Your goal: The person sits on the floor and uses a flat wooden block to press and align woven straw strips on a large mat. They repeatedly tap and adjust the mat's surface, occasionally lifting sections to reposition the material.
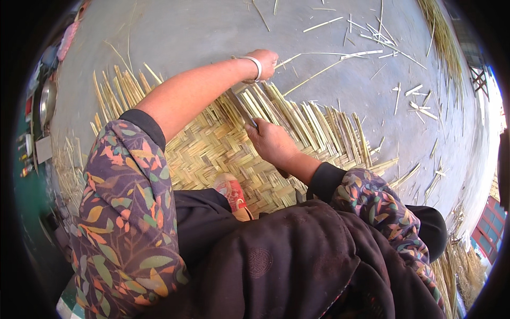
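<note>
Both hands work the mat [212, 151]: left hand [264, 63] gripping a strip [319, 69], right hand [271, 142] clasping a blade [240, 106] that might slip and cut.

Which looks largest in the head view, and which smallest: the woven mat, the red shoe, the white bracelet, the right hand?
1. Woven mat, by far the largest.
2. Right hand and red shoe: they look alike, and the shoe is partly hidden, so no ranking.
3. White bracelet on the left wrist, smallest.
</note>
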A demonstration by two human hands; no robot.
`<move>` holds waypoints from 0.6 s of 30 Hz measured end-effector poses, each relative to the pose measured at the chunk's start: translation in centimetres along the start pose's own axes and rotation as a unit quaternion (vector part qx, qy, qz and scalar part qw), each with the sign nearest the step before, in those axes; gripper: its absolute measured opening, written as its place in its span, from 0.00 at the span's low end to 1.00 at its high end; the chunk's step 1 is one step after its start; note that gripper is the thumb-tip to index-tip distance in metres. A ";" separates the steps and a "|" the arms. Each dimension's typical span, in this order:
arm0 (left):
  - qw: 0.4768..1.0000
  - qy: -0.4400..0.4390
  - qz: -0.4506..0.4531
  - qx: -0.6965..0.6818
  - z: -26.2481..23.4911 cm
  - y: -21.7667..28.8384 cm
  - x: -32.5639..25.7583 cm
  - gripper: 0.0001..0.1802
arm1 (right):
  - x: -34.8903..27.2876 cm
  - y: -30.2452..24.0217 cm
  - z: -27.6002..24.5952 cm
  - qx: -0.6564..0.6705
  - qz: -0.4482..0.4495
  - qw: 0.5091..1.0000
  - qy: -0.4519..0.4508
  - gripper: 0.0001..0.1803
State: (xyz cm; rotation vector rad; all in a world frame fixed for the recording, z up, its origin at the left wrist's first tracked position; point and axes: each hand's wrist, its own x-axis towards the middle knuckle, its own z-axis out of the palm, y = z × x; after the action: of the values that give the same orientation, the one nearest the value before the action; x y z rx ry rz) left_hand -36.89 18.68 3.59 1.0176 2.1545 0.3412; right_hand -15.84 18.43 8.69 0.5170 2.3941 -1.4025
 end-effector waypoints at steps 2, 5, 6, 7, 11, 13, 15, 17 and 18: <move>1.000 0.000 0.007 -0.006 -0.1 0.2 -0.6 0.04 | 0.7 -0.3 0.8 0.007 0.002 1.000 -0.005 0.22; 1.000 0.011 0.013 -0.010 -0.7 0.8 -1.7 0.05 | 1.7 -1.0 1.2 -0.011 0.007 0.999 -0.029 0.22; 1.000 0.017 0.018 -0.019 -0.9 0.8 -2.1 0.05 | 2.1 -1.3 1.3 -0.037 0.021 0.999 -0.035 0.21; 0.999 0.022 0.023 -0.029 -1.0 0.7 -2.3 0.05 | 2.4 -1.6 1.5 -0.060 0.032 0.997 -0.038 0.21; 0.997 0.027 0.042 -0.066 -0.3 -1.5 -2.4 0.04 | 3.1 -2.0 2.2 -0.116 0.093 0.987 -0.066 0.18; 0.998 0.061 -0.004 -0.034 0.0 -2.7 -2.7 0.04 | 3.3 -1.5 2.6 -0.120 0.112 0.983 -0.082 0.17; 0.996 0.086 -0.034 -0.008 -1.4 -3.0 -3.4 0.12 | 3.5 -0.9 2.8 -0.121 0.121 0.981 -0.089 0.17; 0.988 0.097 -0.115 -0.044 -4.9 -1.8 -4.6 0.05 | 3.7 -0.4 2.9 -0.118 0.117 0.982 -0.085 0.17; 0.977 0.138 -0.130 -0.101 -7.3 -0.6 -4.9 0.06 | 3.9 -0.3 2.9 -0.119 0.117 0.982 -0.089 0.17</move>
State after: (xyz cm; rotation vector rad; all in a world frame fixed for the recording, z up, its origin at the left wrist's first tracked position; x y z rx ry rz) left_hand -40.31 15.05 10.86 0.5911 2.4069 0.5905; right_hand -19.18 16.28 5.81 0.5629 2.2329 -1.0022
